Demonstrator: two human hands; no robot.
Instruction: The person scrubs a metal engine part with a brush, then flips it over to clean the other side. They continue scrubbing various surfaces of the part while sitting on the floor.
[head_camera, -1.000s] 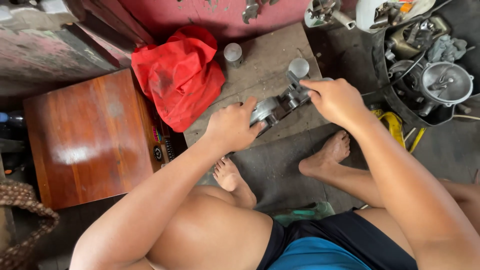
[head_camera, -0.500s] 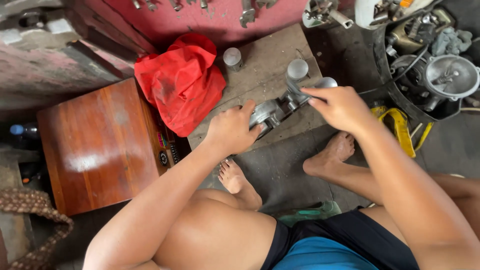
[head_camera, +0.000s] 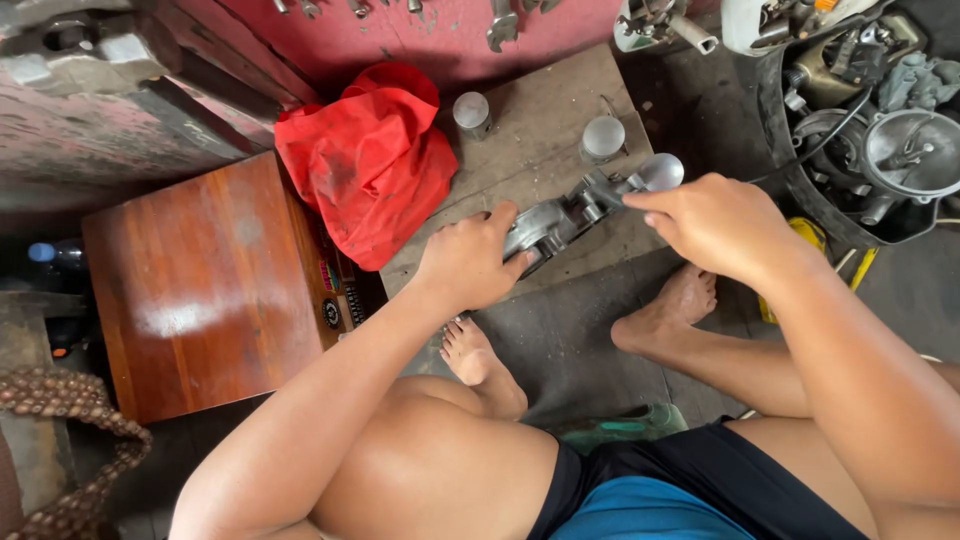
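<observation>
head view, both hands clamped on one metal engine part (head_camera: 565, 215), left hand (head_camera: 465, 262), right hand (head_camera: 715, 222), three round metal caps (head_camera: 603, 138), one red cloth (head_camera: 368, 160)

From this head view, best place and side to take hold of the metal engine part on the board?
The rounded end of the metal engine part, taken from the near left as the left hand does. That end is broad and smooth; the far end, by the right hand, is narrow and knobbly.
</observation>
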